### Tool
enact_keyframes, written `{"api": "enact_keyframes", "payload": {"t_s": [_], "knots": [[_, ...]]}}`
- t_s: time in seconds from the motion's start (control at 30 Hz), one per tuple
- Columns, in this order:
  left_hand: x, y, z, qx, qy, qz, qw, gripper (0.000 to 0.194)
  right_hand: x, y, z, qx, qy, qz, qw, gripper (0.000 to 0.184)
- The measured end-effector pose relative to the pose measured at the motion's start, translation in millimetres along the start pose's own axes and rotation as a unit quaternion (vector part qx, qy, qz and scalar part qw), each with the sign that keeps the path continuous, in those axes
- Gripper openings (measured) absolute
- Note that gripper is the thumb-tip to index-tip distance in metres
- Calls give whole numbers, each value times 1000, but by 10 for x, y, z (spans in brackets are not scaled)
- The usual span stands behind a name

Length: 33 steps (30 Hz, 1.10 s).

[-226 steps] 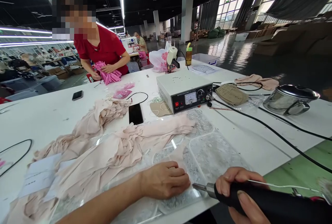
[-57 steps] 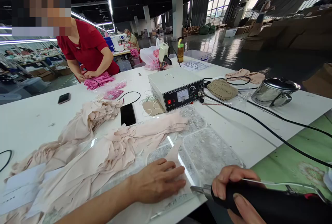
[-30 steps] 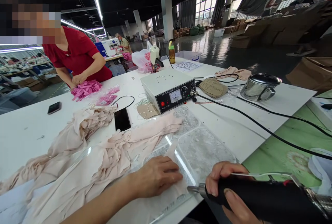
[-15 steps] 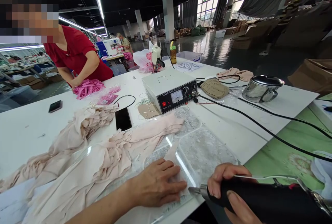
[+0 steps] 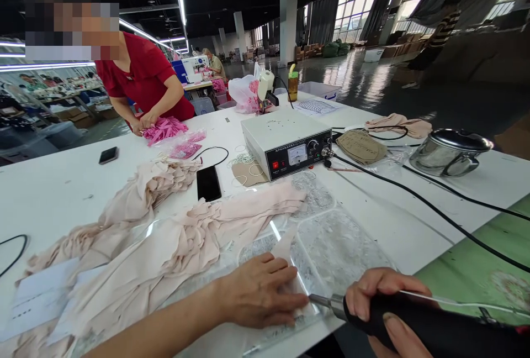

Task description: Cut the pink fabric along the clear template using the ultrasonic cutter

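My left hand (image 5: 259, 291) lies flat, fingers stretched out, pressing a pale pink fabric piece (image 5: 285, 247) onto a clear scratched plate (image 5: 343, 242) at the table's near edge. My right hand (image 5: 383, 303) is wrapped round a black handheld tool (image 5: 439, 330). The tool's metal tip (image 5: 325, 300) points left and sits at the fabric just off my left fingertips. A black cable (image 5: 414, 198) runs across the table to a white control box (image 5: 287, 145) with a dial and red switch.
Heaps of pale pink fabric (image 5: 144, 236) lie to the left, with a black phone (image 5: 208, 183) beside them. A steel pot (image 5: 451, 151) stands at the right. Across the table a person in a red shirt (image 5: 143, 79) handles pink strips (image 5: 163, 129). Another phone (image 5: 108, 154) lies nearby.
Both hands have stayed at the same spot on the plate, the tool tip staying close to my left fingertips. The camera view has swung slightly. The person opposite keeps shifting the pink strips.
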State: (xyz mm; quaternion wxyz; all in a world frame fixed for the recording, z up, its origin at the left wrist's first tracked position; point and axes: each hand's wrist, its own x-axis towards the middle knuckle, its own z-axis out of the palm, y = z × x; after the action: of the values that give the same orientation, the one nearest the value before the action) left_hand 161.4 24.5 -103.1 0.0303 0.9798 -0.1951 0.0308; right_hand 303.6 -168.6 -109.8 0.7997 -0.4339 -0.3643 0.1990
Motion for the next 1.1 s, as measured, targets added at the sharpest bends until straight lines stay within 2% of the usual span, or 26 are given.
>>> {"api": "enact_keyframes", "payload": {"t_s": [0.27, 0.4, 0.63, 0.83, 1.1], "knots": [[-74, -14, 33, -30, 69, 1, 997, 30, -27, -37, 24, 15, 9, 16, 1000, 5], [-61, -14, 15, -46, 77, 10, 996, 23, -38, -32, 20, 4, 6, 28, 1000, 6], [30, -57, 5, -121, 110, -51, 985, 25, -41, -38, 74, 26, 15, 37, 999, 6], [215, -176, -74, -234, 26, -125, 964, 11, -43, 2, 44, 15, 34, 28, 999, 10], [434, -295, -243, -252, -124, -154, 947, 13, -7, 11, 51, 20, 40, 12, 999, 12]]}}
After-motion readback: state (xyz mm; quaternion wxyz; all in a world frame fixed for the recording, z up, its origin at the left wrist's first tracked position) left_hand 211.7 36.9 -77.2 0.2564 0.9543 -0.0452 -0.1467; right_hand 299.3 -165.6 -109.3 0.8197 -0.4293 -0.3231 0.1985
